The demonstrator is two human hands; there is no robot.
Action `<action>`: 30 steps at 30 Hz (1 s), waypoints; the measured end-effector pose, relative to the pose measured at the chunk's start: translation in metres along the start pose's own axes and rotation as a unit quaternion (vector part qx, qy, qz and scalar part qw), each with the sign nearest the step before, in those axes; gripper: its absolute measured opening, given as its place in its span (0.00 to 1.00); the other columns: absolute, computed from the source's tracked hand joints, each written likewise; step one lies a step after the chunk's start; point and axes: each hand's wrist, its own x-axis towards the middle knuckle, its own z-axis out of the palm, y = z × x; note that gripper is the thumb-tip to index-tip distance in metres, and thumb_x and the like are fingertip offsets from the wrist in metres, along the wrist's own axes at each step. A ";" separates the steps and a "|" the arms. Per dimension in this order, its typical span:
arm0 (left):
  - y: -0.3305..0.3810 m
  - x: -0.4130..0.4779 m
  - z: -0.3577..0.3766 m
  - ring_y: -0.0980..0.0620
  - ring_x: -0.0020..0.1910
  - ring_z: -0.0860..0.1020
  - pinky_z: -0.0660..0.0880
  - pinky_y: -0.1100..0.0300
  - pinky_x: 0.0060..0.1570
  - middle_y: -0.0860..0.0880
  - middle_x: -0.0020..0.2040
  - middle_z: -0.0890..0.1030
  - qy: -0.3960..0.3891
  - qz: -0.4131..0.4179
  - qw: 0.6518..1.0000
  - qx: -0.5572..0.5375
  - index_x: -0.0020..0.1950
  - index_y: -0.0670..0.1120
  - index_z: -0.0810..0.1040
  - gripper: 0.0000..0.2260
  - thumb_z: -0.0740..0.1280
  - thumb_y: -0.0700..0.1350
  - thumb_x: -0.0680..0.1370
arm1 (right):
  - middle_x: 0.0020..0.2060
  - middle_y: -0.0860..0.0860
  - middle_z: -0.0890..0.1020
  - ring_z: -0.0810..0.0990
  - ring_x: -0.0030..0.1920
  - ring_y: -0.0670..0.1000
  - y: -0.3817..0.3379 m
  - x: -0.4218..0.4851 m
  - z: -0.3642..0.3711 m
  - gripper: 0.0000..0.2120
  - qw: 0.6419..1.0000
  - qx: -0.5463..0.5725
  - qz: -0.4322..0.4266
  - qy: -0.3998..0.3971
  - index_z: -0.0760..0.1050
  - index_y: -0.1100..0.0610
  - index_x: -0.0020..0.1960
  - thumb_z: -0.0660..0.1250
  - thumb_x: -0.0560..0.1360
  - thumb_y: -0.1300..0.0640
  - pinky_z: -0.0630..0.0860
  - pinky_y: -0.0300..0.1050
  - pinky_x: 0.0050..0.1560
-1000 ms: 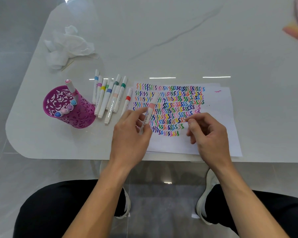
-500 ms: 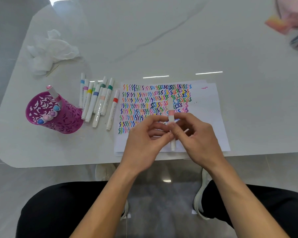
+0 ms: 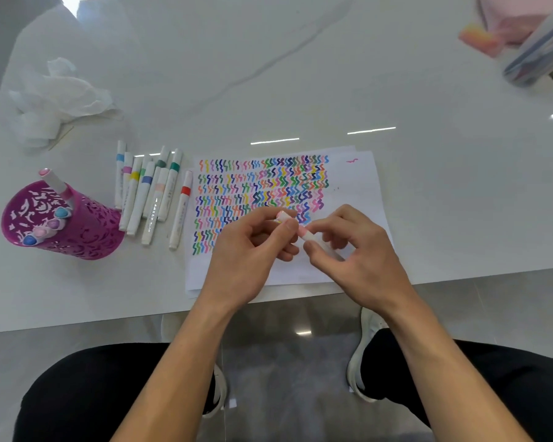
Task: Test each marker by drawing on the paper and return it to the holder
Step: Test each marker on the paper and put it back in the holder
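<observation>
Over the near part of the white paper point(image 3: 361, 189), which is covered with rows of coloured squiggles, both my hands meet. My right hand point(image 3: 355, 247) grips the white body of a pink marker point(image 3: 313, 239). My left hand point(image 3: 253, 250) pinches its cap point(image 3: 281, 216), pulled just off the marker's end. A purple cut-out holder point(image 3: 87, 231) stands at the left with several markers in it. Between holder and paper lie several loose markers point(image 3: 150, 193) side by side.
A crumpled white tissue point(image 3: 61, 100) lies at the back left. Pink and grey objects point(image 3: 524, 36) sit at the far right corner. The table's front edge point(image 3: 109, 317) runs just below my hands, with my knees and shoes under it.
My left hand carried the pink marker from the left to the paper's middle, my right hand took its body, and the cap has come off into my left fingers.
</observation>
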 end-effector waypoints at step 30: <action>-0.005 -0.002 0.012 0.53 0.34 0.85 0.79 0.66 0.40 0.52 0.35 0.86 0.054 0.052 0.995 0.059 0.50 0.46 0.87 0.06 0.71 0.38 0.79 | 0.44 0.41 0.87 0.82 0.40 0.45 0.001 -0.003 0.005 0.14 0.995 -0.099 0.006 -0.020 0.83 0.41 0.60 0.63 0.81 0.40 0.79 0.46 0.41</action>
